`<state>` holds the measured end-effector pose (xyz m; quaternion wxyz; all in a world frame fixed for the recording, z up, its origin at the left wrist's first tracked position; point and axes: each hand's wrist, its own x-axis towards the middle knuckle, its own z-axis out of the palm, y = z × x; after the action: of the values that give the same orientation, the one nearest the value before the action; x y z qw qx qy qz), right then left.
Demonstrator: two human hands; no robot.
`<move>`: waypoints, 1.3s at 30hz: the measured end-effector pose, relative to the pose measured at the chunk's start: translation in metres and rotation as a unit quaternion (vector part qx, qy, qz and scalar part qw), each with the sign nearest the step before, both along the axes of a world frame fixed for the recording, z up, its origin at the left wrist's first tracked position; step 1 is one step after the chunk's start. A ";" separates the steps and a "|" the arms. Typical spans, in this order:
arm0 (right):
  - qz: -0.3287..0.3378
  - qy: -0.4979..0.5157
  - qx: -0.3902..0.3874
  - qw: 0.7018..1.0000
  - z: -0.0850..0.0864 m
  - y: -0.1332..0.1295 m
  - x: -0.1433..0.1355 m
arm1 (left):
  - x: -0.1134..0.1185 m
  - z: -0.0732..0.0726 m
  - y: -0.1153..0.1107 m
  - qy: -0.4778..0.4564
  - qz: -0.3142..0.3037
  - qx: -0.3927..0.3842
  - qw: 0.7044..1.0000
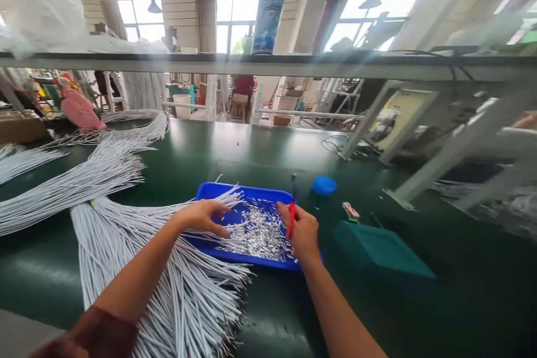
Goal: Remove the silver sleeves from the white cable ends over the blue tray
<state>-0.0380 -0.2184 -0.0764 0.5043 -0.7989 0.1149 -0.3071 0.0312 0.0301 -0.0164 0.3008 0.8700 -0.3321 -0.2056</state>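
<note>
A blue tray [260, 261] holds many small shiny metal pieces [264, 235]. Over its left side, my left hand [203, 217] has its fingers apart, next to white wire ends that reach into the tray. My right hand [302, 232] is closed around a red-handled tool [291, 219] at the tray's right edge; the tool's dark tip points away from me. A large bundle of white wires [168, 274] spreads under my left forearm, its ends fanned out in front of the tray.
More white wires [92, 173] lie at the left, near a pink object [81, 109]. Right of the tray are a blue lid-like object [324, 185] and a green flat tray [384, 247]. A shelf [188, 62] crosses above, bearing a blue can [272, 5]. A person [244, 86] sits far back.
</note>
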 end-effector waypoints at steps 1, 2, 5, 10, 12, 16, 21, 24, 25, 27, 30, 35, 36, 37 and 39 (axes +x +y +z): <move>0.000 0.002 -0.003 1.000 0.000 -0.001 0.000 | -0.001 0.003 0.003 0.000 -0.009 0.055 0.998; 0.001 0.004 -0.008 1.000 0.000 -0.002 0.000 | -0.003 0.006 0.006 -0.005 -0.014 0.101 0.995; -0.003 0.021 -0.043 0.999 0.003 0.000 -0.001 | -0.014 0.011 0.015 -0.043 -0.033 0.162 0.985; -0.009 0.048 -0.065 0.997 0.006 0.001 -0.001 | -0.043 0.019 0.040 -0.020 -0.094 0.101 0.990; -0.009 0.053 -0.073 0.996 0.007 0.002 -0.001 | -0.059 0.024 0.056 0.001 -0.100 0.097 0.990; -0.006 0.062 -0.086 0.994 0.009 0.003 -0.002 | -0.093 0.031 0.092 0.016 -0.068 0.120 0.990; -0.006 0.067 -0.093 0.993 0.011 0.004 -0.002 | -0.106 0.044 0.115 0.089 -0.100 0.086 0.987; -0.005 0.070 -0.093 0.993 0.012 0.004 -0.001 | -0.093 0.050 0.104 0.085 -0.070 0.057 0.992; -0.003 0.071 -0.093 0.993 0.012 0.004 -0.001 | -0.085 0.049 0.097 0.051 -0.042 0.048 0.997; 0.004 0.074 -0.094 0.993 0.012 0.005 -0.001 | -0.067 0.043 0.075 -0.054 0.013 0.043 0.998; 0.009 0.076 -0.093 0.993 0.013 0.005 -0.002 | -0.038 0.023 0.035 -0.211 0.031 0.076 0.974; 0.013 0.075 -0.089 0.993 0.012 0.004 -0.002 | -0.003 -0.007 -0.021 -0.247 -0.009 0.175 0.953; 0.014 0.076 -0.087 0.993 0.012 0.004 -0.002 | 0.001 -0.010 -0.027 -0.220 -0.015 0.189 0.957; 0.015 0.076 -0.085 0.993 0.012 0.004 -0.002 | 0.005 -0.011 -0.032 -0.192 -0.015 0.201 0.960; 0.016 0.076 -0.081 0.994 0.011 0.004 -0.002 | 0.011 -0.009 -0.038 -0.150 -0.002 0.221 0.964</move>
<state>-0.0396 -0.2141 -0.0653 0.4328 -0.8598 0.1147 -0.2454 0.0426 -0.0075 -0.0249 0.0472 0.9353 -0.3210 -0.1414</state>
